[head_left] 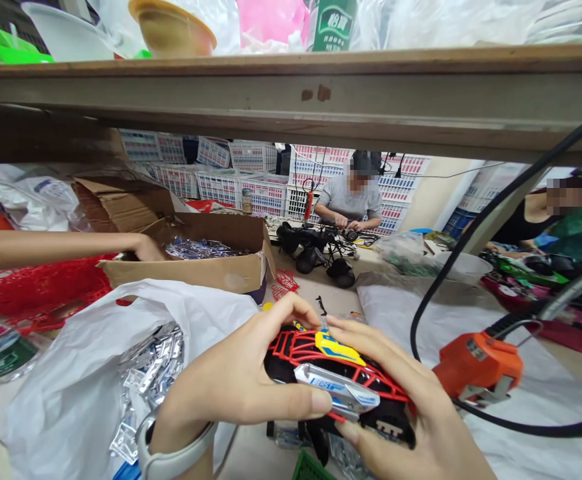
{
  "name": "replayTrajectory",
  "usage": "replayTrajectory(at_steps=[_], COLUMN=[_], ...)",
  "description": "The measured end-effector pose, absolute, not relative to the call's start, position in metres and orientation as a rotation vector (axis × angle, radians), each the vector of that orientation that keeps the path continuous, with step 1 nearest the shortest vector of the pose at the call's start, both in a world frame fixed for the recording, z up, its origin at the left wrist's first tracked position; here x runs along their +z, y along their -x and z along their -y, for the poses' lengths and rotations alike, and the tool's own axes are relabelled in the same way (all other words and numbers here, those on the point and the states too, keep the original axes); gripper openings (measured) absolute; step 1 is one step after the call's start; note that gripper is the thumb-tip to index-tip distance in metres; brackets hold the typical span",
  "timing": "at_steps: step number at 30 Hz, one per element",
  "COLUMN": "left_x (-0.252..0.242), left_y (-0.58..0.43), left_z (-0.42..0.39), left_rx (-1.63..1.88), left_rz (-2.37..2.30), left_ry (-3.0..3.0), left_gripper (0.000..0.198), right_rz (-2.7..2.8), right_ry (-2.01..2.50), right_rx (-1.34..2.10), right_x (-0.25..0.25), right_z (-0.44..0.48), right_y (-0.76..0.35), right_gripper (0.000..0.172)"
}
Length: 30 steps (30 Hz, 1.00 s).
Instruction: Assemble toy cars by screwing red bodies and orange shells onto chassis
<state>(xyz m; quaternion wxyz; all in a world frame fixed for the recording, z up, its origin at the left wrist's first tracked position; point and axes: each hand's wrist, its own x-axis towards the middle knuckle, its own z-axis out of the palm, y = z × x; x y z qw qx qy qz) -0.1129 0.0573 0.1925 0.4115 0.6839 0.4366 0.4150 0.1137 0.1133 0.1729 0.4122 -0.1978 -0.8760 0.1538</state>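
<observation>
Both my hands hold a toy car point(335, 373) with a black body, a red cage frame and a yellow and blue roof plate. My left hand point(235, 380) wraps the car's left side, its thumb pressing a silver plastic part point(338, 392) onto the frame. On the car's right side, my right hand point(411, 407) lies with its fingers curved over the top. A white watch band sits on my left wrist.
A white plastic bag point(85, 387) of several silver parts lies at the left. Behind it a co-worker's arm point(61, 247) reaches into a cardboard box point(205, 267). An orange power tool point(475, 367) with a black cable hangs at the right. Two people sit at the far side.
</observation>
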Motion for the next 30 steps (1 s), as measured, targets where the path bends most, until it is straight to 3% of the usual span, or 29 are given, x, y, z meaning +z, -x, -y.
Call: replayTrajectory(at_steps=[6, 10, 13, 15, 19, 22, 25, 30], left_x=[0.193, 0.177, 0.157, 0.149, 0.149, 0.140, 0.107, 0.038], left_y=[0.113, 0.098, 0.068, 0.046, 0.024, 0.035, 0.053, 0.065], left_z=[-0.048, -0.052, -0.054, -0.049, -0.032, -0.021, -0.008, 0.022], left_rx=[1.179, 1.603, 1.704, 1.697, 1.887, 1.966, 1.898, 1.765], left_rz=[-0.927, -0.999, -0.829, -0.601, -0.625, -0.732, -0.840, -0.974], left_ry=[-1.538, -1.401, -1.131, -1.006, -0.646, -0.462, -0.502, -0.449], left_gripper=[0.068, 0.087, 0.074, 0.093, 0.104, 0.096, 0.086, 0.096], right_rz=[2.247, 2.085, 1.920, 1.920, 2.064, 2.199, 2.339, 2.462], right_ry=[0.390, 0.405, 0.502, 0.502, 0.446, 0.417, 0.417, 0.462], right_rx=[0.199, -0.015, -0.167, -0.199, -0.212, -0.215, -0.120, 0.132], right_x=[0.173, 0.170, 0.162, 0.155, 0.136, 0.122, 0.105, 0.052], right_z=[-0.105, -0.098, -0.095, -0.093, -0.087, -0.079, -0.066, -0.040], right_y=[-0.119, -0.116, -0.106, -0.097, -0.080, -0.074, -0.079, -0.114], right_gripper=[0.056, 0.057, 0.065, 0.067, 0.071, 0.075, 0.072, 0.062])
